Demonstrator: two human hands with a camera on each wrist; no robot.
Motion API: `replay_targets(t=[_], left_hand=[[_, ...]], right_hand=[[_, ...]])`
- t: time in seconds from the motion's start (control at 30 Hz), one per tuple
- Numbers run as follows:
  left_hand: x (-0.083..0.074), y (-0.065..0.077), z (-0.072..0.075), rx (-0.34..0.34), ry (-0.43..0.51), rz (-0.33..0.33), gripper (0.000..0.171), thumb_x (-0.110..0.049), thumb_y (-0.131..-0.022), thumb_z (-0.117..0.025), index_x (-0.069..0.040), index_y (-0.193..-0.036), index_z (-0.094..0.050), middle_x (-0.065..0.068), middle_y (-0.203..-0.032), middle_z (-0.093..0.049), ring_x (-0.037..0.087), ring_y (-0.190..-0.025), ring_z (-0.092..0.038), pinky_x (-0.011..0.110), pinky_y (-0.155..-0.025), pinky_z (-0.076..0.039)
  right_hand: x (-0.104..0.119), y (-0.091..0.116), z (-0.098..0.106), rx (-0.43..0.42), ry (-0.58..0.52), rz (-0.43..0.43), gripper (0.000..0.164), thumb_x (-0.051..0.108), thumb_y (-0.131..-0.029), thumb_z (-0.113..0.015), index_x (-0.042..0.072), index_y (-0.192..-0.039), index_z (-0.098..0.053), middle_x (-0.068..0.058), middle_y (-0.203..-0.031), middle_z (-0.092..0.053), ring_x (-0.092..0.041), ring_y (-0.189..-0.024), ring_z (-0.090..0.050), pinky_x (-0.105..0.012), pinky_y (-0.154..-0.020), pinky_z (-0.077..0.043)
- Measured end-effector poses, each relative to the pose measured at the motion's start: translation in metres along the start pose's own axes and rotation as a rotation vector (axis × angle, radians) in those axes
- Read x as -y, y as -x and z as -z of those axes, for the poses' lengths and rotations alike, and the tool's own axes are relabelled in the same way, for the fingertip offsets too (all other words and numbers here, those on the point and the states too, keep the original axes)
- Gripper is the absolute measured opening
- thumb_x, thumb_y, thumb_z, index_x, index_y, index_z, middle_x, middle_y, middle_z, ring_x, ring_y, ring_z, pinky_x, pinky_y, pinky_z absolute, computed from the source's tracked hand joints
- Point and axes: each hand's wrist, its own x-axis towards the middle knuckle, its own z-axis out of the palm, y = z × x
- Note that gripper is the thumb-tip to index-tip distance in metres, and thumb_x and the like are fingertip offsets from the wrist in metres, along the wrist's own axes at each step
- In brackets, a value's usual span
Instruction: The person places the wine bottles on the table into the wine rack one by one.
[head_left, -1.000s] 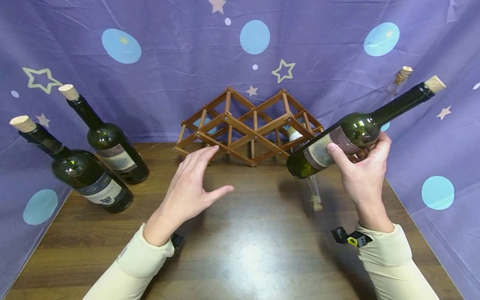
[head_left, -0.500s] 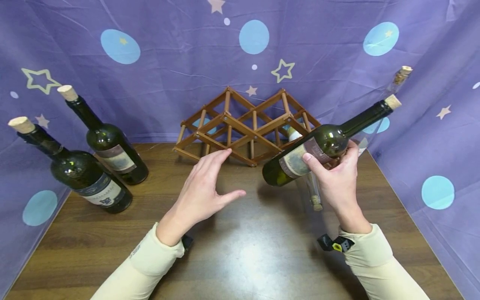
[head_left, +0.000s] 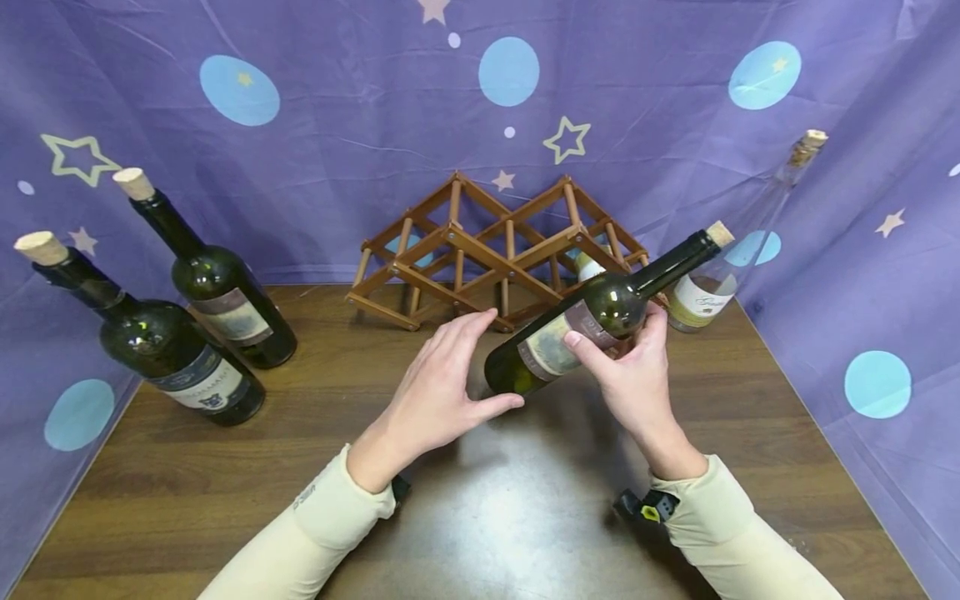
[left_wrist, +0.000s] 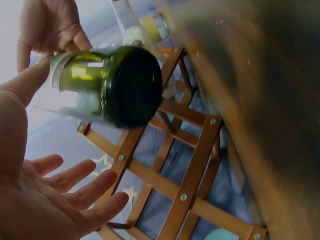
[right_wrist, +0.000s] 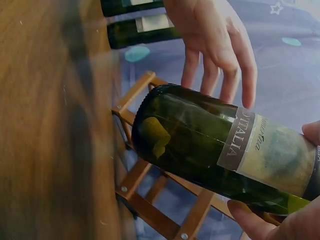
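In the head view my right hand (head_left: 637,379) grips a corked green wine bottle (head_left: 551,348) around its body. The bottle tilts, with its cork up to the right and its base down to the left. My left hand (head_left: 438,396) spreads thumb and fingers around the air just left of the base; the left wrist view shows its fingers (left_wrist: 95,192) extended below the bottle, and whether the thumb touches is unclear. Behind the bottle stands a folding wooden wine rack (head_left: 512,273). A pale bottle (head_left: 590,265) lies in its right side, mostly hidden.
Two corked dark green wine bottles (head_left: 183,358) (head_left: 238,312) stand upright on the left of the wooden table (head_left: 480,533). A clear corked bottle (head_left: 701,296) stands at the back right. A purple patterned cloth (head_left: 637,75) hangs close behind and at both sides.
My right hand has carried the wine bottle left and slightly down, to the front of the rack. My left hand has moved right, towards the bottle's base.
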Motion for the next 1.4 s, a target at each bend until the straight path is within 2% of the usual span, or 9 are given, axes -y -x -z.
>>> replay_targets(t=[0.13,0.4,0.63,0.93,1.2,1.4], left_hand=[[-0.004,0.002,-0.008,0.03,0.011,0.009,0.107,-0.068,-0.075,-0.073,-0.015,-0.157,-0.029,0.005,-0.149,-0.043,0.02,-0.136,-0.04,0.044,-0.107,-0.036],[-0.009,0.006,-0.022,0.076,0.034,0.01,0.109,-0.063,-0.076,-0.075,-0.011,-0.157,-0.026,0.005,-0.148,-0.044,0.02,-0.134,-0.042,0.039,-0.109,-0.036],[-0.008,0.008,-0.028,0.071,0.044,0.017,0.105,-0.053,-0.076,-0.081,-0.009,-0.156,-0.029,0.006,-0.143,-0.048,0.02,-0.129,-0.048,0.035,-0.108,-0.037],[-0.006,0.008,-0.029,0.047,0.052,0.005,0.099,-0.047,-0.078,-0.081,-0.005,-0.153,-0.032,0.008,-0.139,-0.051,0.021,-0.126,-0.049,0.034,-0.107,-0.037],[-0.003,0.007,-0.025,0.003,0.083,-0.022,0.095,-0.04,-0.079,-0.082,-0.006,-0.152,-0.033,0.008,-0.137,-0.051,0.021,-0.125,-0.048,0.035,-0.108,-0.035],[0.0,0.006,-0.017,-0.012,0.063,-0.017,0.095,-0.039,-0.078,-0.083,-0.008,-0.153,-0.033,0.007,-0.137,-0.051,0.021,-0.123,-0.049,0.039,-0.104,-0.038]], right_hand=[[-0.002,0.006,-0.005,0.025,-0.013,-0.016,0.075,0.01,-0.079,-0.083,0.011,-0.136,-0.034,-0.006,-0.126,-0.057,-0.022,-0.108,-0.059,-0.03,-0.085,-0.051],[-0.006,0.017,-0.015,0.099,-0.114,-0.025,0.077,0.004,-0.079,-0.081,0.01,-0.137,-0.031,-0.01,-0.13,-0.055,-0.026,-0.114,-0.057,-0.033,-0.092,-0.049],[-0.009,0.023,-0.022,0.106,-0.147,-0.013,0.08,0.0,-0.077,-0.081,0.01,-0.139,-0.031,-0.01,-0.131,-0.054,-0.026,-0.115,-0.057,-0.034,-0.094,-0.049],[-0.009,0.028,-0.026,0.116,-0.236,-0.01,0.08,-0.008,-0.075,-0.078,0.008,-0.137,-0.03,-0.014,-0.131,-0.054,-0.028,-0.115,-0.057,-0.036,-0.095,-0.049],[-0.007,0.025,-0.026,0.177,-0.243,0.051,0.077,-0.01,-0.077,-0.075,0.008,-0.138,-0.031,-0.018,-0.134,-0.052,-0.028,-0.117,-0.057,-0.038,-0.098,-0.047],[-0.003,0.024,-0.023,0.229,-0.228,0.035,0.078,-0.008,-0.08,-0.074,0.009,-0.143,-0.031,-0.017,-0.136,-0.052,-0.03,-0.12,-0.056,-0.039,-0.095,-0.049]])
